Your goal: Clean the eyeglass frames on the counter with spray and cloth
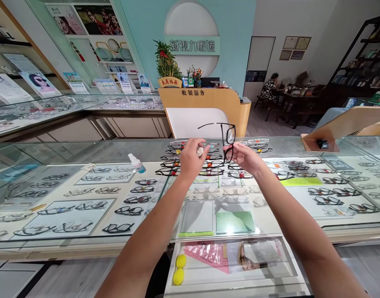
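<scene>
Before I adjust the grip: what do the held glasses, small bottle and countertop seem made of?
Glasses in the right hand: perhaps plastic, from the even black frame; finish unclear.
Bottle: likely smooth plastic, given its opaque white top and bluish body.
Countertop: glossy glass, see-through with reflections.

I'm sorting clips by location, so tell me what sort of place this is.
Most likely an optician's shop: rows of spectacles lie in the glass counter, the right hand holds black-framed glasses, and the wall sign ends in the characters for "glasses".

Raised eyeglasses (231, 135) block right; eyeglass rows (211, 164) below; bottle (137, 164) left, free air above it.
</scene>
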`<state>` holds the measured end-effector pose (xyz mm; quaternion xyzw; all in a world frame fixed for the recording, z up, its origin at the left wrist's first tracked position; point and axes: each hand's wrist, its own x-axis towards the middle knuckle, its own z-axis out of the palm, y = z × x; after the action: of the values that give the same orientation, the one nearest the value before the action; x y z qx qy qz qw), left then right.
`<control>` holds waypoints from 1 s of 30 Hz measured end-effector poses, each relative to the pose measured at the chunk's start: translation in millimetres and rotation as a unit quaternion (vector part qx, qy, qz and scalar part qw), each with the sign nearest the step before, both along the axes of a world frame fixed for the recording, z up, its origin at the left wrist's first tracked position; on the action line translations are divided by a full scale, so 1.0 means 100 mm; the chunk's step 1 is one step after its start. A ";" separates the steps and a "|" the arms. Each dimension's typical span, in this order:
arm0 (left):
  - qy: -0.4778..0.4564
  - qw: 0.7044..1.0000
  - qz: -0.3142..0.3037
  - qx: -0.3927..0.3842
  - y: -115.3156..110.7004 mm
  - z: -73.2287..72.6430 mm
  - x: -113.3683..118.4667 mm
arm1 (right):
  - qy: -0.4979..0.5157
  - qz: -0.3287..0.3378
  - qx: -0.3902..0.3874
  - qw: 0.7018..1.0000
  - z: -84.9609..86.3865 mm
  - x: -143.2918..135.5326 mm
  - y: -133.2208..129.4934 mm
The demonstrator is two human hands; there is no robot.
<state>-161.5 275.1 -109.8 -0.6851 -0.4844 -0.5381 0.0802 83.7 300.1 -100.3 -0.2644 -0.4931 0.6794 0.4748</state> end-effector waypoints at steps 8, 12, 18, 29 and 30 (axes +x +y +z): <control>0.167 0.975 -0.132 -0.057 -0.03 -0.13 0.12 | 0.071 0.046 -0.012 0.996 0.04 -0.06 -0.07; 0.189 0.971 -0.132 -0.058 -0.01 -0.18 0.11 | 0.079 0.062 -0.003 0.995 0.04 -0.08 -0.09; 0.135 0.982 -0.114 -0.061 -0.03 -0.16 0.12 | 0.106 0.033 0.006 0.994 0.00 -0.09 -0.07; -0.107 0.980 -0.156 -0.062 0.07 -0.19 0.17 | 0.169 -0.031 0.020 0.985 0.03 0.00 -0.04; -0.169 0.973 -0.147 -0.056 0.12 -0.18 0.14 | 0.174 -0.035 0.019 0.984 0.04 0.04 -0.02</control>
<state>-147.7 287.2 -127.9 -0.6512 -0.4142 -0.6241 -0.1215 87.2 297.9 -96.2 -0.1504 -0.4059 0.6884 0.5820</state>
